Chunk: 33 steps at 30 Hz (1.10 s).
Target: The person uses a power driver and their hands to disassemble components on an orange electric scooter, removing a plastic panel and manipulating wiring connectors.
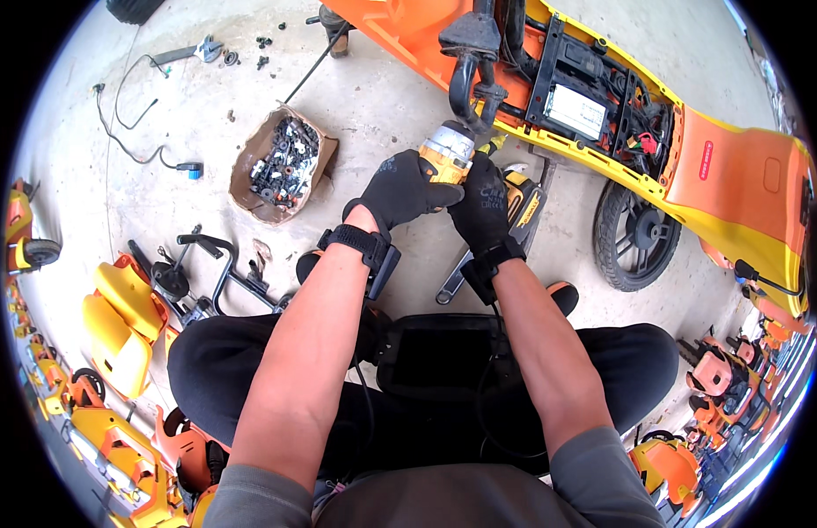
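The bare forearms reach forward from short grey sleeves (pixel 259 497), the left forearm (pixel 303 352) slanting to the right and the right forearm (pixel 549 352) to the left, so that the black-gloved left grip (pixel 398 192) and right grip (pixel 480 204) meet just beside each other. The left is turned inward at the wrist, back upward, fingers curled and thumb stretched across toward the right one. The right is closed, its knuckles pointing away, the fingertips hidden from above. A black wristband (pixel 364 251) circles each wrist. Left knee (pixel 206 370) and right knee (pixel 641 370) are bent, spread wide to either side
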Available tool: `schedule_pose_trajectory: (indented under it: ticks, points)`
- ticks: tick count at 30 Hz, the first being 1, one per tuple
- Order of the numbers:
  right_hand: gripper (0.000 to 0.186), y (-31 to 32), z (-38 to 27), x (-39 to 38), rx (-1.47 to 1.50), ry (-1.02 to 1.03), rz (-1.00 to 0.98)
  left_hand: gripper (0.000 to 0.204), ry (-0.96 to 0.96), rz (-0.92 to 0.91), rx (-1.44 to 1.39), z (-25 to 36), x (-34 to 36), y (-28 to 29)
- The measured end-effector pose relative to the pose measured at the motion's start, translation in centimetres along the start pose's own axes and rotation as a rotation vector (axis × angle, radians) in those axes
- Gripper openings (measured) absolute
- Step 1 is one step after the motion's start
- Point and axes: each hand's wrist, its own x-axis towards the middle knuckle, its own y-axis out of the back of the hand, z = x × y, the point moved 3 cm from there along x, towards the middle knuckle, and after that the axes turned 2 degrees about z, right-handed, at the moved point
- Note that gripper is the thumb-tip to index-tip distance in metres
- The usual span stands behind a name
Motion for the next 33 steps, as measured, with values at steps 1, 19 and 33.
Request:
schedule_pose_trajectory:
  ticks: [1,19,33]
  points:
    - [0.042,0.0,0.0,0.0,-0.008,0.005,0.002,0.045,0.004,0.002,0.009,0.0,0.0,0.0]
    - [0.043,-0.1,0.0,-0.1,0.0,0.005,-0.001,0.043,0.07,-0.069,-0.067,0.2,0.0,0.1]
    - [0.046,0.6,-0.8,0.0,0.094,0.01,-0.011,0.04,0.059,-0.017,-0.153,0.7,-0.6,0.1]
